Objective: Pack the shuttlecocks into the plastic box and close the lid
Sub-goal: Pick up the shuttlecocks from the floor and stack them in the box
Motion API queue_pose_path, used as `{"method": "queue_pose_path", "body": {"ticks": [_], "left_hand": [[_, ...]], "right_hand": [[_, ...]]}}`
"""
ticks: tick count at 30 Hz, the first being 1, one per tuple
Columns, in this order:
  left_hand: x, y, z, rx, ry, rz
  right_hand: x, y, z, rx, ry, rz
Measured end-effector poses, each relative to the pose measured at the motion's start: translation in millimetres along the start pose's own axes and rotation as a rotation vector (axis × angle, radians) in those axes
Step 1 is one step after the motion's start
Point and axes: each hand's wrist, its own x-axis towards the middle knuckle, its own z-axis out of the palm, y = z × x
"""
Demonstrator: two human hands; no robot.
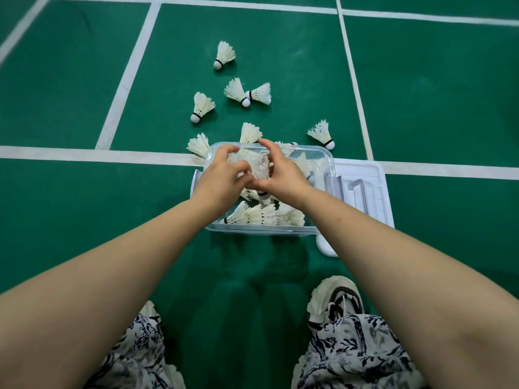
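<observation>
Green matte court floor (70,80), white painted lines (84,157) crossing it. Clear hard plastic box (264,231), rectangular with rounded corners, sits open on the floor. Flat lid (365,175), clear with a white rim, lies touching the box's right side. Blue-white patterned trousers (351,355) and a chunky white sneaker (334,301) on the near side of the box.

Both bare forearms reach out over the box. Left hand (222,179) and right hand (283,175) are close together above its middle, fingers curled, thumbs meeting, pinching one held shuttlecock (261,168) between them; the grip is partly hidden.

Packed shuttlecocks (261,214), white feathers and black-banded corks, lie on their sides in the box's near half. Loose shuttlecocks (224,53) are scattered beyond the box's far rim, some just against it.
</observation>
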Motion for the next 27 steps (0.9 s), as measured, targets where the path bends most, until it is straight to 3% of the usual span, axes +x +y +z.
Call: {"method": "queue_pose_path", "body": {"ticks": [10, 18, 23, 27], "left_hand": [[-4.1, -4.7, 2.6, 0.022, -0.008, -0.047], [-2.6, -2.7, 5.0, 0.018, -0.001, -0.049], [-3.1, -3.7, 6.4, 0.021, -0.013, -0.054], [-4.4, -5.1, 6.4, 0.018, -0.026, -0.061]], "right_hand": [[4.2, 26.9, -6.3, 0.057, 0.092, 0.144], [-2.4, 47.5, 1.1, -0.290, -0.107, 0.071], [-1.9, 51.5, 6.4, -0.784, -0.180, -0.045], [-4.4, 55.3, 10.2, -0.866, -0.177, -0.014]]}}
